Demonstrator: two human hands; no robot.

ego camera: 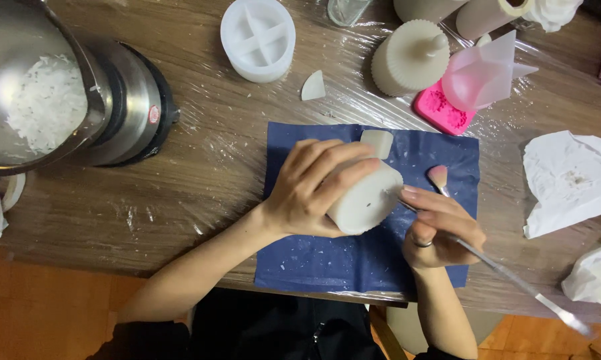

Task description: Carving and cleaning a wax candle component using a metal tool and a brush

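Left hand [310, 190] wrapped around white cylinder [367, 197]; right hand [440, 230] pinching thin metal tool [514, 280] against it.

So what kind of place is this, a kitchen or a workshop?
Probably a home candle-making table. A metal pot holds white wax flakes, a white round mould stands nearby, and the left hand holds a white candle while the right hand works it with a metal tool.

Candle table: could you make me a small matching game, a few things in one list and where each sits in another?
Things:
1. white candle
2. metal tool
3. pink mould
4. steel pot

Places:
A. far left of the table
B. in the left hand
C. in the right hand
D. beside the ribbed candle

Pairs: 1-B, 2-C, 3-D, 4-A
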